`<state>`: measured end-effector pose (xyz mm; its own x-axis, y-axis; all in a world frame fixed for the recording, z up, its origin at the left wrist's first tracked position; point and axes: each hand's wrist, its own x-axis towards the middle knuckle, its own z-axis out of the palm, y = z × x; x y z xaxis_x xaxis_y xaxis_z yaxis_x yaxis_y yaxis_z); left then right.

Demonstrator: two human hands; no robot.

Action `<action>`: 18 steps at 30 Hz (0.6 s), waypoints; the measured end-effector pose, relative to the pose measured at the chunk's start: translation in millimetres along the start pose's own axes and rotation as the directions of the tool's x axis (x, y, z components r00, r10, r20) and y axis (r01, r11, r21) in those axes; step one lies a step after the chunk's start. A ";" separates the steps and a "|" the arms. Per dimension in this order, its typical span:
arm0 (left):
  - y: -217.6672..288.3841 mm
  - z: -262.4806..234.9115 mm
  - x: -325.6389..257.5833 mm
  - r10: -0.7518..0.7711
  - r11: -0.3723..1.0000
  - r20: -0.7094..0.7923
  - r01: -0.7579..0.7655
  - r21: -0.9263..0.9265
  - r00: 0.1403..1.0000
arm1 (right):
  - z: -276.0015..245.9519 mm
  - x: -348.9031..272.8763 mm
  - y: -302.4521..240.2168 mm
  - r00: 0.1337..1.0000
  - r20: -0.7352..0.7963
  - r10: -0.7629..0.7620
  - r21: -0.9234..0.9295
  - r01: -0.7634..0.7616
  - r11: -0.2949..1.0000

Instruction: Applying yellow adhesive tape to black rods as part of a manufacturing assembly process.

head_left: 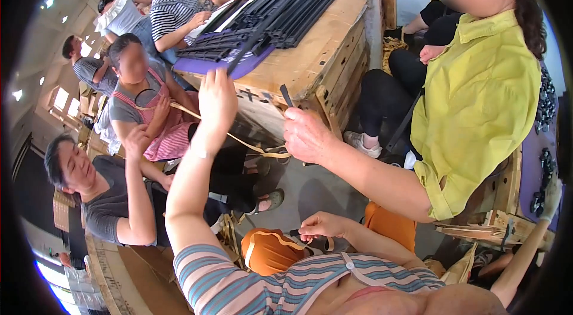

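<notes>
My left hand point(216, 100) is raised toward the table, its fingers closed around the lower end of a long black strip point(248, 46). That strip slants up across the pile of black strips point(292, 8). Down by my lap, my right hand point(322, 225) is closed in a pinch; a small dark bit shows at its fingertips, too little to name. A thin tan strip point(256, 149) hangs in a curve behind my left wrist. My orange-clad knee point(271, 252) has a pale strip lying over it.
On the right, a person in a yellow-green shirt point(477, 88) holds a short dark piece point(286, 95) close to my left hand. A cardboard-topped wooden crate table point(334, 22) with a purple cloth point(250, 64) stands ahead. More people sit on the left, one in a pink apron point(170, 130).
</notes>
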<state>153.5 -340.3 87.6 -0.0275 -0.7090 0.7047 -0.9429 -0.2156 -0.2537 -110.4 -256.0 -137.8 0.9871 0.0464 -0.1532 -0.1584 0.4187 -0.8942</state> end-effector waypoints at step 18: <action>-34.0 28.1 -45.3 -0.310 0.139 0.812 0.868 -0.476 0.495 | -0.3 -3.9 9.9 0.997 -0.080 0.014 -0.052 -0.018 0.998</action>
<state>196.1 -319.7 45.6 0.5481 -0.8291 -0.1104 -0.3131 -0.3258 0.8921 -115.8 -252.3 -146.2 0.9799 -0.0204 -0.1985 -0.1770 0.3701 -0.9120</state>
